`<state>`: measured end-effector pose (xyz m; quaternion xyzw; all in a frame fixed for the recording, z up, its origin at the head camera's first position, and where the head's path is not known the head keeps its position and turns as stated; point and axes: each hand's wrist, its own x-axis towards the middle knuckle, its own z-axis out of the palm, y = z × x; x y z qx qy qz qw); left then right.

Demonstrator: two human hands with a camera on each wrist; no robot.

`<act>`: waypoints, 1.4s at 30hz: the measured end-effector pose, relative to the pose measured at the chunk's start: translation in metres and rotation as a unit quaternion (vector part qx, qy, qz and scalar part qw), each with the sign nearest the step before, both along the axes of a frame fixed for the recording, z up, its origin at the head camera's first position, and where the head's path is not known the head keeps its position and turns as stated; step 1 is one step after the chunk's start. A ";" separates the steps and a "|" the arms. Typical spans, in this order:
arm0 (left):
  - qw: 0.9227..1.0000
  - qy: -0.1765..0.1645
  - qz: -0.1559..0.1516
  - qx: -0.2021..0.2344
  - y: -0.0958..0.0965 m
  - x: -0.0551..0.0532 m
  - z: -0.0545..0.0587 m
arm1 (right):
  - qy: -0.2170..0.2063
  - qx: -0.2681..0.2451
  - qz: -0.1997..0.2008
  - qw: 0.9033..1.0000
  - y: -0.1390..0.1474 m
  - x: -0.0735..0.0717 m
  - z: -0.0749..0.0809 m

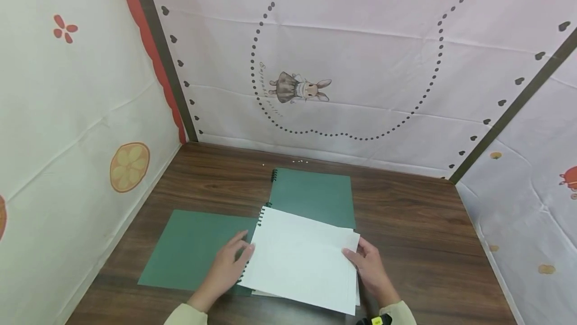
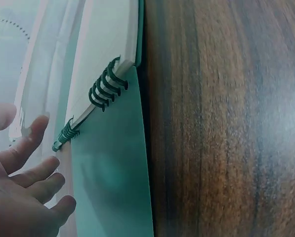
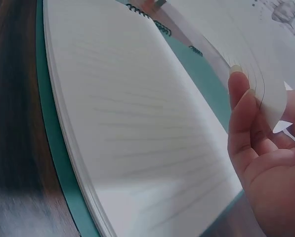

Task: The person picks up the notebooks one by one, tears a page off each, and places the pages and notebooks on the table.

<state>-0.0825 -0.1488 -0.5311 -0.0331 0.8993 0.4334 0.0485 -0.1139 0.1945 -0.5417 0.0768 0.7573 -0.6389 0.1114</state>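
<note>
My right hand (image 1: 370,268) pinches a few white sheets of paper (image 1: 302,260) at their right edge, thumb on top. A row of punched holes runs down the sheets' left edge. In the right wrist view the held sheets bend upward, above the lined pages (image 3: 122,118) of an open ring notebook. My left hand (image 1: 228,263) is at the sheets' punched edge, thumb close to it and fingers spread. The left wrist view shows the notebook's dark green rings (image 2: 107,85) and its green cover (image 2: 112,163) lying flat beside them. The sheets hide most of the notebook in the head view.
A second green notebook (image 1: 313,192) with a black ring binding lies behind, partly covered by the sheets. Small white bits (image 1: 300,161) are scattered near the back edge of the brown wooden table (image 1: 405,225). Printed cloth walls (image 1: 360,79) enclose it at the back and sides.
</note>
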 end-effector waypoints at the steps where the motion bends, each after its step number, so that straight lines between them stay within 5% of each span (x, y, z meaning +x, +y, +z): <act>1: 1.000 -0.004 0.001 0.006 -0.001 0.000 0.001 | -0.003 -0.001 0.004 1.000 -0.002 0.000 0.001; 9: 1.000 -0.013 0.008 0.002 -0.015 0.005 -0.001 | -0.014 0.034 0.035 0.999 -0.016 -0.001 0.000; 16: 1.000 -0.018 0.009 -0.012 -0.033 0.015 0.000 | -0.004 0.033 0.018 0.999 -0.024 -0.004 -0.007; 22: 0.997 -0.034 -0.001 -0.066 -0.047 0.023 -0.001 | -0.015 0.044 0.000 0.999 -0.036 -0.005 -0.009; 32: 0.987 -0.026 -0.005 -0.158 -0.055 0.027 -0.004 | 0.020 0.092 0.041 0.995 -0.056 -0.003 -0.004; 42: 0.983 -0.013 -0.016 -0.185 -0.060 0.023 -0.006 | 0.035 0.174 0.046 0.983 -0.062 -0.010 -0.012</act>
